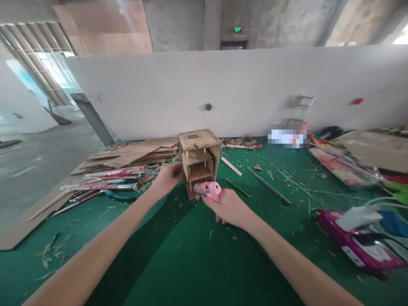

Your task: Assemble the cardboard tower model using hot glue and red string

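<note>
Very little here can be read. A green lit sign (237,29) hangs above the dark doorway beyond the white partition; its characters are too small to make out. The top of the cardboard model (199,161), standing mid-desk, carries a dark printed mark, blurred past reading. The flattened cardboard sheets (134,154) at the desk's far left edge show dark printing, also illegible. A label near the far edge is pixelated.
</note>
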Available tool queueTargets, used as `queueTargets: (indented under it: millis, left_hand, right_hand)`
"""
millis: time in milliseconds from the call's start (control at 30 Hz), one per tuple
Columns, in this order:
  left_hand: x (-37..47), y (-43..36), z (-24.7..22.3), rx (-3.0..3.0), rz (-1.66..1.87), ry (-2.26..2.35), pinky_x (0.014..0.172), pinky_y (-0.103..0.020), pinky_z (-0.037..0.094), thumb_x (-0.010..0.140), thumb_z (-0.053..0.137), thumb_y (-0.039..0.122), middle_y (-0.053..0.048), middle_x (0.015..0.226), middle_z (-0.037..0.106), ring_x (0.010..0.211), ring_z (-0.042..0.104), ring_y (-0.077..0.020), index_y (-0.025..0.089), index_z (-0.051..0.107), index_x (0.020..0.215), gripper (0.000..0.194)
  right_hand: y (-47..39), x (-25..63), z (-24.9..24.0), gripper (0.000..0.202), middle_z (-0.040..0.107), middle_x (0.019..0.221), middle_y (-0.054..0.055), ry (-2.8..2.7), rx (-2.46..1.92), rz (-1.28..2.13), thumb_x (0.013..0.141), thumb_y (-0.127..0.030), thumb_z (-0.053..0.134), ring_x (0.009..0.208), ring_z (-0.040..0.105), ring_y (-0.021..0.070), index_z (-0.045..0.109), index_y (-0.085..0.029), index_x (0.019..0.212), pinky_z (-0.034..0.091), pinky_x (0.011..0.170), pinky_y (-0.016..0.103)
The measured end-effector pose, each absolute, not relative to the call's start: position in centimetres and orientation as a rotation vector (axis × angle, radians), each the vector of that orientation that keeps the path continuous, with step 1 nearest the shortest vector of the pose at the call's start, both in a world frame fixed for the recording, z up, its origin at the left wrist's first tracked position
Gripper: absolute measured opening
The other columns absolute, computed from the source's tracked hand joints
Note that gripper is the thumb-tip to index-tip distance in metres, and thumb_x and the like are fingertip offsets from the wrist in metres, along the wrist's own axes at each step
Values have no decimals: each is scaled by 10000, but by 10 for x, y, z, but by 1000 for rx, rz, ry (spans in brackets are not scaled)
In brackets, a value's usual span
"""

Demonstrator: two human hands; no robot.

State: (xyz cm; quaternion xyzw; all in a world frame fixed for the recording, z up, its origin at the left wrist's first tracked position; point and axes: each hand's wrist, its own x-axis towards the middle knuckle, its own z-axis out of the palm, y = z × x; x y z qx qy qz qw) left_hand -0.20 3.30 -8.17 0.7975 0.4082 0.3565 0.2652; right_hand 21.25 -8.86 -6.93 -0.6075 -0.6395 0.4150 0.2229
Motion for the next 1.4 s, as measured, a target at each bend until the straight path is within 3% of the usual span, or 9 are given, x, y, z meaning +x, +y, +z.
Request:
queueTargets:
  millis: [400, 1133, 1400]
  left_hand:
    - [2, 25, -76, 2244, 918, 1249, 691, -302, 523, 703, 483, 131, -47, 850, 755, 801, 718, -247, 157, 699, 948, 328]
    - [1, 20, -68, 2302, 848, 1328, 707, -303, 509, 738, 510, 178, -68, 834, 752, 799, 710, -241, 142, 696, 925, 267]
    - [2, 8, -61, 2403, 812, 1360, 573, -268, 392, 769, 540, 264, -19, 691, 664, 618, 603, -180, 168, 607, 785, 118]
  right_hand:
    - [-86, 210, -65, 320, 574, 432, 3, -1743, -1665, 1222, 893, -384, 471, 345, 552, 125, 525, -186, 647, 460, 363, 205]
    - [-91, 208, -61, 353, 545, 393, -6, -1697, -1708, 1215, 895, -368, 478, 314, 512, 99, 499, -186, 593, 425, 337, 176]
    - [-98, 207, -59, 331, 550, 422, -5, -1731, -1764, 1150, 892, -396, 482, 334, 525, 111, 503, -196, 629, 408, 323, 182]
